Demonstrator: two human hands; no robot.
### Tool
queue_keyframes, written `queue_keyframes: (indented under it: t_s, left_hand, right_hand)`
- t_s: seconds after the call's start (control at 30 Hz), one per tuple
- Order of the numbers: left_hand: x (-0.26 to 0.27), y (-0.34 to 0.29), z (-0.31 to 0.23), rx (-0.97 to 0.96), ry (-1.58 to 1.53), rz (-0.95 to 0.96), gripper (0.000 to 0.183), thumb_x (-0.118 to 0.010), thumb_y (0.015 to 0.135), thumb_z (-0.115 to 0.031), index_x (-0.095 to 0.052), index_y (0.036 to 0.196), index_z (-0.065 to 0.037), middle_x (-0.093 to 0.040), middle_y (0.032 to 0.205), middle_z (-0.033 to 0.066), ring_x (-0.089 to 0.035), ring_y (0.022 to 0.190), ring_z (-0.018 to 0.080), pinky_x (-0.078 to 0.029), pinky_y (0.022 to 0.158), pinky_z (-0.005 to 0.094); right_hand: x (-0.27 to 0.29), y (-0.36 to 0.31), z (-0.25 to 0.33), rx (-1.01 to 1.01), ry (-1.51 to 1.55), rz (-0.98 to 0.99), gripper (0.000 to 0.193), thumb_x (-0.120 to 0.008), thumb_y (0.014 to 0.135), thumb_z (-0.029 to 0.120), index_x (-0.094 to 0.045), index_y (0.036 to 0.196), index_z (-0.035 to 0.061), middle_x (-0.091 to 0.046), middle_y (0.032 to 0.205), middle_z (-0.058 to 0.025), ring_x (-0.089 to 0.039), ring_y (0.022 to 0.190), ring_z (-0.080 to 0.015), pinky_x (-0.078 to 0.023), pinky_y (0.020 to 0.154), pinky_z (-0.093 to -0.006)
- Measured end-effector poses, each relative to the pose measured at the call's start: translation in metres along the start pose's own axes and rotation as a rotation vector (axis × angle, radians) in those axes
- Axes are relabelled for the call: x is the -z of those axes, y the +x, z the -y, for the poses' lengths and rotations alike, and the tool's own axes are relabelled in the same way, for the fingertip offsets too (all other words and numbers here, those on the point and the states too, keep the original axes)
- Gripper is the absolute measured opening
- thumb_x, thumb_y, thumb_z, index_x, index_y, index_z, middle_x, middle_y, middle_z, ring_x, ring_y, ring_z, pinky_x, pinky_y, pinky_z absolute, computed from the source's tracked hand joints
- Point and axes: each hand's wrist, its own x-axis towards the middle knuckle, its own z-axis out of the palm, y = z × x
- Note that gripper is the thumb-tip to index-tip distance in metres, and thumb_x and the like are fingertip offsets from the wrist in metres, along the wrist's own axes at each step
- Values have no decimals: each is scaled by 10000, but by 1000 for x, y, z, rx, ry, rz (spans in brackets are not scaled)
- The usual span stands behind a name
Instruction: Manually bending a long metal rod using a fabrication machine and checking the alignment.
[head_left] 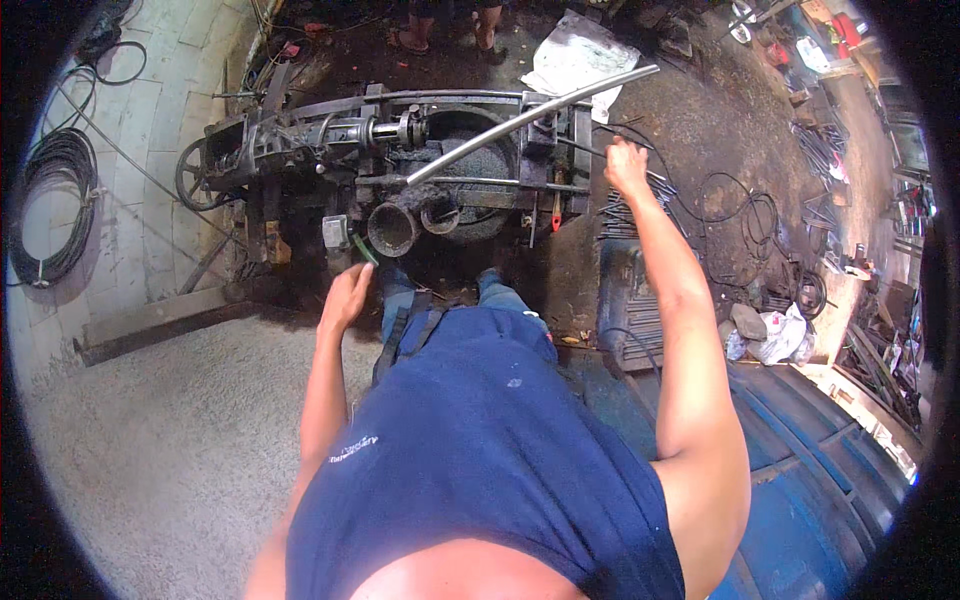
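Machine and both hands, seen from above. My right hand (627, 165) is at the outer end of a thin dark rod (582, 148), which runs out from the right side of the black machine (340, 131); the fingers are drawn in narrow there, though I cannot tell whether they close fully round it. My left hand (346, 293) is half curled, its thumb side at the lower end of a green handle (364, 249) beside a small grey box (335, 231); whether I grip the handle or merely touch it, I cannot tell.

Handling: the rod looks like metal, and I judge it stiff, fairly light and hard to damage; its dark surface may be oily, hence slippery. The free outer end offers my fingers the best hold, clear of the machine frame. The green handle looks slim and light; its lower tip lies nearest my thumb. The silvery bar (527, 119), lying slantwise across the machine, is longer and thicker, probably heavier, smooth and rigid; I judge it best held near its middle for balance. Below my right hand lies a bundle of rods (622, 216).
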Motion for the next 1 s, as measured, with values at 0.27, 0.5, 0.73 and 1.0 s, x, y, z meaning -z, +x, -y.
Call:
queue_keyframes:
  t_s: [0.27, 0.5, 0.73, 1.0]
  left_hand:
    - [10, 29, -96, -472, 170, -508, 529, -664, 886, -268, -510, 1325, -16, -562, 1265, 187, -544, 1146, 360, -440, 950, 428]
    - [11, 128, -149, -685, 667, -324, 553, -610, 857, -146, -454, 1379, -54, -619, 1044, 116, -632, 975, 265, -484, 846, 406]
    - [65, 272, -163, -649, 723, -492, 408, -570, 861, -136, -442, 1242, -63, -672, 857, 190, -677, 725, 352, -539, 607, 467]
    - [73, 237, -210, -745, 685, -632, 813, -691, 817, -255, -257, 1487, -101, -506, 1302, 195, -495, 1225, 330, -418, 956, 508]
  right_hand:
    - [38, -55, -26, -140, -19, 191, 204, -619, 730, 106, -686, 908, 32, -625, 1146, -154, -609, 1058, -340, -448, 830, -521]
    - [52, -122, -22, -179, 75, 224, 230, -621, 764, 123, -680, 971, 44, -639, 1074, -150, -618, 1045, -337, -449, 817, -542]
    - [75, -139, 44, -27, 263, 246, 181, -610, 737, 115, -677, 873, 15, -622, 981, -183, -620, 971, -351, -430, 757, -523]
    - [43, -103, 155, -64, 460, 201, 209, -608, 810, 158, -638, 919, -18, -598, 958, -217, -619, 896, -411, -496, 778, -517]
